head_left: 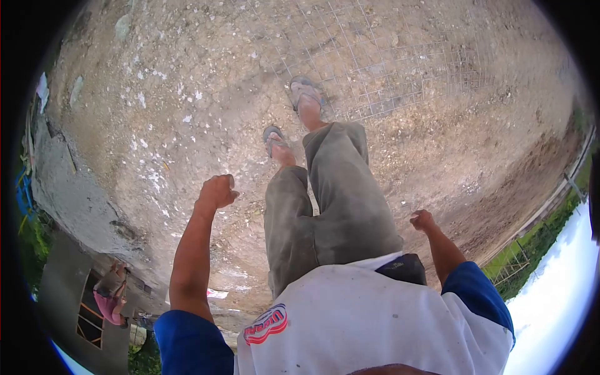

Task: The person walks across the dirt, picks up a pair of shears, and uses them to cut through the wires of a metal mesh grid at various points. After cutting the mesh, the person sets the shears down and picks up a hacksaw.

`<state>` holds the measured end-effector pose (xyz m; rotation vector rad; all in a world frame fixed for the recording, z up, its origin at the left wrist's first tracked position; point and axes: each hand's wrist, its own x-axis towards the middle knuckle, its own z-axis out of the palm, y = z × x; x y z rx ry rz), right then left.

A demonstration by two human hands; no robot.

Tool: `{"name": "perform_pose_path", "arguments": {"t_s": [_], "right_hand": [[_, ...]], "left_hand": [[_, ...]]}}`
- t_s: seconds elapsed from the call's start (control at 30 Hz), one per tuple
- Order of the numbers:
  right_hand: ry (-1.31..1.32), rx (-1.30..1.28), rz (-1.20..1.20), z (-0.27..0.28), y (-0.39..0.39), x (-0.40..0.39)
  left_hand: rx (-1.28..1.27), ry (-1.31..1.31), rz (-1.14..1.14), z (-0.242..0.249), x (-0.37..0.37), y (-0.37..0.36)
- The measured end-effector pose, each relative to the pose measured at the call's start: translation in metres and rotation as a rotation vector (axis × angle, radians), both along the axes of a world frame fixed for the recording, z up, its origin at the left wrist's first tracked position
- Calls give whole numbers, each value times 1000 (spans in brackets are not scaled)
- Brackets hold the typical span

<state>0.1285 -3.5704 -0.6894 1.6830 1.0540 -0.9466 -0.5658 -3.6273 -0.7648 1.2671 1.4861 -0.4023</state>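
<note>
My left hand (219, 192) hangs out from my side over bare ground, its fingers curled into a loose fist with nothing showing in it. On the other side my right hand (423, 220) is also closed, fingers curled in, and no object is visible in it. Neither hand touches anything. Between them are my grey-brown trousers (340, 206) and my sandalled feet, one foot (306, 94) in front of the other. The forward foot is beside a wire mesh (390, 78) lying on the ground.
Pale, stony soil (156, 112) surrounds me, scattered with white chips. To the left are a grey cement-like patch (75, 194), a grey wall (59, 281) with a window opening, and another person (109, 297) in a pink top. An earth bank (531, 181) edges the right side.
</note>
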Motion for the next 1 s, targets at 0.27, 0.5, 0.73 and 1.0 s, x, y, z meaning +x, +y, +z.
{"name": "perform_pose_path", "arguments": {"t_s": [0.27, 0.5, 0.73, 1.0], "right_hand": [[318, 158, 463, -37, 153, -144], [660, 170, 481, -82, 240, -287], [378, 64, 512, -93, 191, -179], [754, 353, 219, -180, 261, -343]], "left_hand": [[-312, -431, 755, 72, 28, -163], [-479, -272, 454, 87, 39, -183], [-524, -339, 811, 161, 108, -266], [204, -114, 809, 8, 157, -38]]}}
